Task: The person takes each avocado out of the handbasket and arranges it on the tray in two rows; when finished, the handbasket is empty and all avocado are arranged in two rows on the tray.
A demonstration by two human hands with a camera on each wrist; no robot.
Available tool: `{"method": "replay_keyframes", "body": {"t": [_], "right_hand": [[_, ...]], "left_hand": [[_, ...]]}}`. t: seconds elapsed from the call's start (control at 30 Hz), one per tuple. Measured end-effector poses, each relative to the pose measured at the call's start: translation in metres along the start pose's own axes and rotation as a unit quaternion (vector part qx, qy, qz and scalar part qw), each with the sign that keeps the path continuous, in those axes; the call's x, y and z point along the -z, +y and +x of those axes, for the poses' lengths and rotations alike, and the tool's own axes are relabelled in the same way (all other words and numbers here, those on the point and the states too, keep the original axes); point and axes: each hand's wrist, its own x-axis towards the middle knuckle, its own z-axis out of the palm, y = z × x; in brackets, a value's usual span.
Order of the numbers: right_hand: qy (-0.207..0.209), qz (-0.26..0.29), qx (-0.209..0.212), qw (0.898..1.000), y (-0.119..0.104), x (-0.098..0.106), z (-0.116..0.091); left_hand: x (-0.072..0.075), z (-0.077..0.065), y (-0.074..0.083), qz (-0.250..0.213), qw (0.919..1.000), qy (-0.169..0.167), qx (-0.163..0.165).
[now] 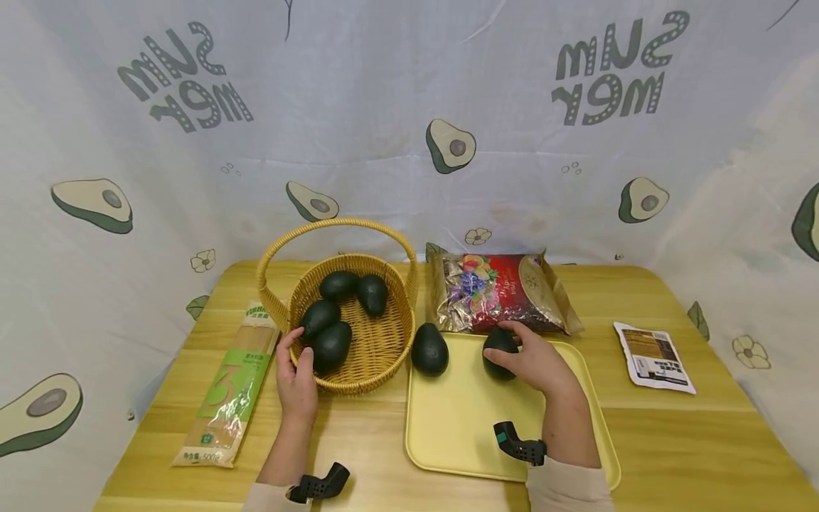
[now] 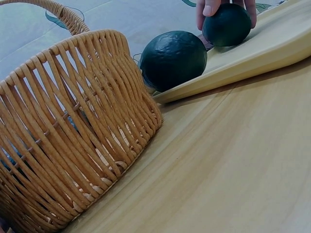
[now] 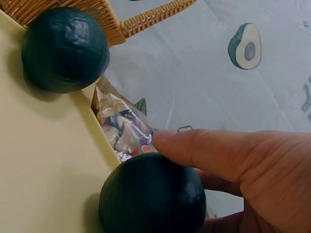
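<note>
A: Closest in?

B: Beige sleeves (image 1: 569,485), each with a black wrist mount (image 1: 520,448), above a wood-grain tabletop (image 1: 365,441); off to the left, a pasta packet (image 1: 224,398) with a green label, lying aslant

A: And just past the wrists?

B: Left hand (image 1: 298,387) at the near left rim of a yellow wicker basket (image 1: 377,338), thumb and fingers slightly parted and curled over that rim, holding it; right hand (image 1: 536,361) half closed about a dark avocado (image 1: 496,341), thumb on the near side, fingers on the far side, at the far part of a yellow tray (image 1: 461,427); lifted clear or resting there, cannot tell

A: More avocados?

B: A second avocado (image 1: 429,350) at the tray's far left corner, just beside the basket; four more avocados (image 1: 332,347) inside the basket, beneath the arched handle (image 1: 339,222)

A: Farther back?

B: To the right, a small white-edged packet (image 1: 655,359), flat; behind the tray, a shiny red and gold candy bag (image 1: 534,295); last, a pale cloth (image 1: 377,85) printed with halved avocados, flowers and grey lettering
</note>
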Motion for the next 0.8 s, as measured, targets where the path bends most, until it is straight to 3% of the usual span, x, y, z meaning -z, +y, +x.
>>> {"method": "replay_keyframes", "body": {"t": [0.23, 0.57, 0.8], "right_hand": [[-0.01, 0.007, 0.002, 1.0, 0.0022, 0.0012, -0.003], [0.011, 0.007, 0.002, 1.0, 0.0023, 0.0039, -0.0008], [-0.023, 0.023, 0.012, 0.999, 0.004, 0.0079, -0.0041]], "left_hand": [[0.0002, -0.0003, 0.0007, 0.003, 1.0, 0.0, -0.002], [0.0002, 0.0011, 0.0004, 0.005, 1.0, -0.003, -0.001], [-0.0003, 0.0001, -0.0004, 0.009, 1.0, -0.003, 0.001]]}}
